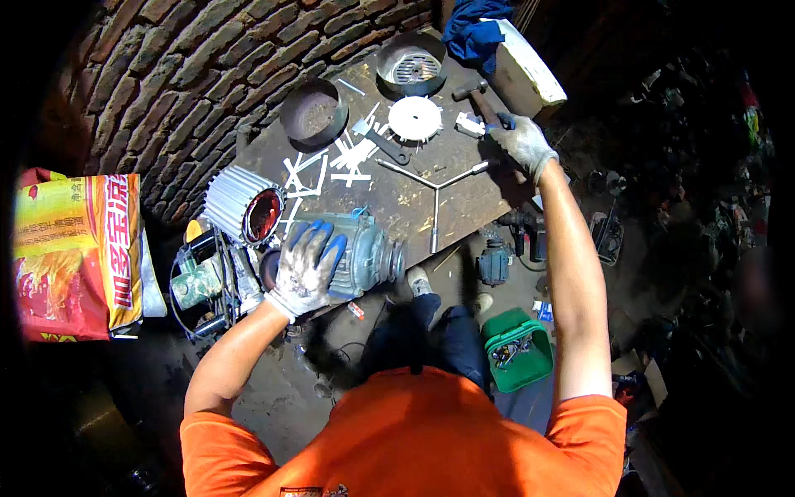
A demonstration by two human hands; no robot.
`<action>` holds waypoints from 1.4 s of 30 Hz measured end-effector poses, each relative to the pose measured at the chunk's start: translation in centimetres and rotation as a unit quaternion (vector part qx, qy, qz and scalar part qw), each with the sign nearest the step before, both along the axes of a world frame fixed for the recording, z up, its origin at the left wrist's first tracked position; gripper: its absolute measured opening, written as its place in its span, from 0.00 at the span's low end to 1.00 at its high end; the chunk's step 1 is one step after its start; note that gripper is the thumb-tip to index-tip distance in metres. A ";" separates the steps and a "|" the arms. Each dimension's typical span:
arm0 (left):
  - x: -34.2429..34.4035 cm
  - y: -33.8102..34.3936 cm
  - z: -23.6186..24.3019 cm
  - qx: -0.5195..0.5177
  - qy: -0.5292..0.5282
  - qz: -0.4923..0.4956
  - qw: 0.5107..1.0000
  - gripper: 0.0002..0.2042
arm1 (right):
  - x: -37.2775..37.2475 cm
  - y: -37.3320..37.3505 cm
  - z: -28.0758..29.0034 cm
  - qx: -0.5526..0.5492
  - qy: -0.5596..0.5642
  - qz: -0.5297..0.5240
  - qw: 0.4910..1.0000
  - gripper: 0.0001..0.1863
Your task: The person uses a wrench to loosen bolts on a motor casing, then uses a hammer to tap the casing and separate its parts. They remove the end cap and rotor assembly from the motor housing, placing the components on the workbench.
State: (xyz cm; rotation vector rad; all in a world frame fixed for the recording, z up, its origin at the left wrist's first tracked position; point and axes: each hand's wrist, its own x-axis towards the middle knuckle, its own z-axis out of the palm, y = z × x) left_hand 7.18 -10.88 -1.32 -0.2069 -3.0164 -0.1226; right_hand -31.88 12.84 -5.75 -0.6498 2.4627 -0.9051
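A green electric motor [354, 258] lies on its side at the near edge of the table, its shaft end to the right. My left hand [308, 263], in a white glove with blue, dirt-stained fingers, rests on its left end with the fingers spread. At the table's right edge my right hand [527, 144], gloved too, is wrapped round the handle of a hammer [484, 106]. The hammer's head points to the far left, beside a small white block [470, 124]. A three-armed socket wrench [436, 192] lies between the hands.
A finned silver motor housing [242, 203] with red windings stands left. White strips [354, 154], a white fan disc [415, 118] and two round metal pans [313, 114] are farther back. A green bin [520, 352] and a small motor [494, 263] stand on the floor.
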 end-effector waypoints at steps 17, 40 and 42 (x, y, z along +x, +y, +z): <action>-3.3 0.9 2.2 0.210 0.016 0.227 0.951 0.15 | 9.9 -0.9 -1.7 -0.006 0.368 0.429 0.825 0.29; -6.0 2.1 2.4 0.066 -0.126 0.187 0.972 0.16 | 22.0 5.6 -7.8 -0.292 -0.310 0.087 0.901 0.13; -6.2 2.3 2.3 0.064 -0.129 0.196 0.970 0.17 | 21.0 5.6 -7.2 -0.247 -0.266 0.147 0.920 0.12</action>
